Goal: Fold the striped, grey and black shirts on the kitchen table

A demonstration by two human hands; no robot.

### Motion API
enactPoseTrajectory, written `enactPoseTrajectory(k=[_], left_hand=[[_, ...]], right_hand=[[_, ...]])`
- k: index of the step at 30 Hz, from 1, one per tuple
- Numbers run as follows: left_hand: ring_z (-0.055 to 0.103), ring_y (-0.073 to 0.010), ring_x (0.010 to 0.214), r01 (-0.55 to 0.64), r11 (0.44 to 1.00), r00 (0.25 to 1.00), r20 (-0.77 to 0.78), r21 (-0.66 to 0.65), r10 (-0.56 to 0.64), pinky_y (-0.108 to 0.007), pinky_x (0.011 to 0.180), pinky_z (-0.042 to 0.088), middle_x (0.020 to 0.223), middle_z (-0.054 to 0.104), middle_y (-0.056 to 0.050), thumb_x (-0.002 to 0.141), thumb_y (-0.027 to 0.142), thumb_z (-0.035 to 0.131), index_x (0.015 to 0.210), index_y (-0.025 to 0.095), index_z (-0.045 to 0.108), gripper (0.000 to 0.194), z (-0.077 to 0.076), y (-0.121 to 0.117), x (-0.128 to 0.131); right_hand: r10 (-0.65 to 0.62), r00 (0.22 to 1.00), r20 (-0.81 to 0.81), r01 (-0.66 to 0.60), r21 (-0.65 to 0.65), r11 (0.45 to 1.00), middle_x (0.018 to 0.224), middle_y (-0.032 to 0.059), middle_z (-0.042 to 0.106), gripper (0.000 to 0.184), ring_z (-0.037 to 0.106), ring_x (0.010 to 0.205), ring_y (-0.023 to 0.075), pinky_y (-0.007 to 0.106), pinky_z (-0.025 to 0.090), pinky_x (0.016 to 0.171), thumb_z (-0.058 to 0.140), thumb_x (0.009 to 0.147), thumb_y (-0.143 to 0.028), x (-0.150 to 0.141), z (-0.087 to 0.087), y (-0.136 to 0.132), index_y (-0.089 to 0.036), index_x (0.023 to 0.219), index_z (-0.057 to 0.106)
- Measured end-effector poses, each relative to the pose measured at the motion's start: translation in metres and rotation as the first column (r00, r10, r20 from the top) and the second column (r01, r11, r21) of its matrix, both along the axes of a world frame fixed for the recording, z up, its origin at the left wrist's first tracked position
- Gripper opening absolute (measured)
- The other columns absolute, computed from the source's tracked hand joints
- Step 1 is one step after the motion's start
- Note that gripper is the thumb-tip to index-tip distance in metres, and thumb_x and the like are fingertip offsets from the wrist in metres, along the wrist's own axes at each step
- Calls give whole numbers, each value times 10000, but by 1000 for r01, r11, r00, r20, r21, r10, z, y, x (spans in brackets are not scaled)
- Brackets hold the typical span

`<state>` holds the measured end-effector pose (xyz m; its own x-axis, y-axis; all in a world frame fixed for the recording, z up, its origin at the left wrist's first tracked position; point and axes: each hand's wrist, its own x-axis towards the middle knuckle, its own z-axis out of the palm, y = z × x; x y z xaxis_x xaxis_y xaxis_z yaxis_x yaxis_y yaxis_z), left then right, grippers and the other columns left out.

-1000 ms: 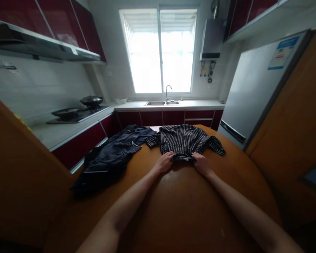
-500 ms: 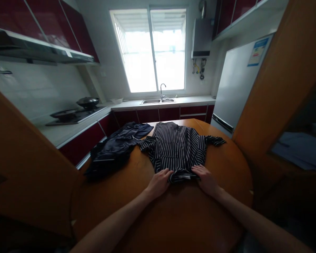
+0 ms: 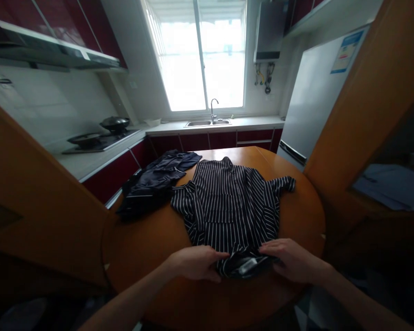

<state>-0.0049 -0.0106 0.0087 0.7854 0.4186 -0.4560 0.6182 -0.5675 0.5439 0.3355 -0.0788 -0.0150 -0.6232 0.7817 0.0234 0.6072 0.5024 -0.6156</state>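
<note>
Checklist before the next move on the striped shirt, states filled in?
1. Left hand at striped shirt's near edge: ok.
2. Right hand at that edge, across from the left: ok.
3. Near edge flat: not ok, bunched between the hands.
4. Fingers firmly closed on cloth: cannot tell.
5. Shirt lying on table: ok.
6. Dark clothes out of the hands' way: ok, farther off, left.

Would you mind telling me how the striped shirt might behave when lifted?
The striped shirt will probably hang limp, since it lies in soft wrinkles. It is likely light, as its seemingly thin cloth bunches between the left hand and right hand. Its spread sleeves may drag across the table.
</note>
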Motion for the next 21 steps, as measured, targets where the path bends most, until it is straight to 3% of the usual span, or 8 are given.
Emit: enactPoseTrajectory(k=[2,4,5,7,9,12,16,21], left_hand=[[732,-223,871,78,975,997,18,-207,-76,-268,724,532,1032,768,-36,880,467,697,1509,271,475,696,9,19,-3],[721,-195,910,29,961,992,124,-275,6,-270,780,541,1090,756,-52,985,477,544,1495,227,491,570,10,47,1],[713,-188,931,-54,974,976,192,-222,98,-279,813,542,1100,750,-58,1022,480,464,1461,209,527,519,8,62,5],[687,-195,1021,-270,962,912,329,27,246,-309,908,529,1152,729,-71,1042,448,418,1397,185,577,469,-1,93,19],[632,-214,1168,-416,860,871,401,295,284,-344,1041,470,1292,671,-95,1030,365,441,1357,179,606,411,-15,118,33],[471,-261,1392,-426,731,901,318,532,294,-437,1173,341,1511,506,-111,1019,329,451,1454,204,516,458,-40,140,43],[187,-367,1537,-413,660,897,154,627,415,-654,1180,187,1655,288,-112,1042,459,383,1560,271,362,552,-69,144,30],[145,-392,1541,-424,629,881,135,652,454,-677,1179,143,1673,246,-81,1043,520,322,1569,296,356,572,-84,140,13]], right_hand=[[55,998,-29,-58,-131,990,1312,33,697,461,610,1271,273,386,451,1113,685,821,-241,3,16,1,-299,1277,707],[33,997,-65,-44,-178,983,1341,34,680,427,621,1254,268,383,478,1082,670,882,-373,4,23,16,-289,1300,690],[-19,997,-80,7,-152,988,1356,37,671,410,627,1245,255,382,483,1075,611,929,-397,3,22,28,-279,1316,677],[-203,974,-100,206,22,978,1365,62,662,382,602,1275,252,407,440,1119,524,979,-376,-1,15,60,-242,1300,682],[-352,934,-60,357,182,916,1418,105,617,395,536,1348,272,451,387,1159,518,962,-294,-7,2,94,-200,1315,667],[-470,871,141,414,302,859,1530,158,494,481,415,1445,292,482,327,1186,515,931,-213,-12,-17,128,-147,1403,587],[-597,670,441,495,333,803,1490,249,503,495,481,1383,345,492,378,1110,502,925,-180,-5,-28,129,-84,1406,566],[-653,466,597,659,258,707,1106,275,720,332,694,1071,363,477,490,909,468,939,-183,16,-17,112,-87,1076,755]])
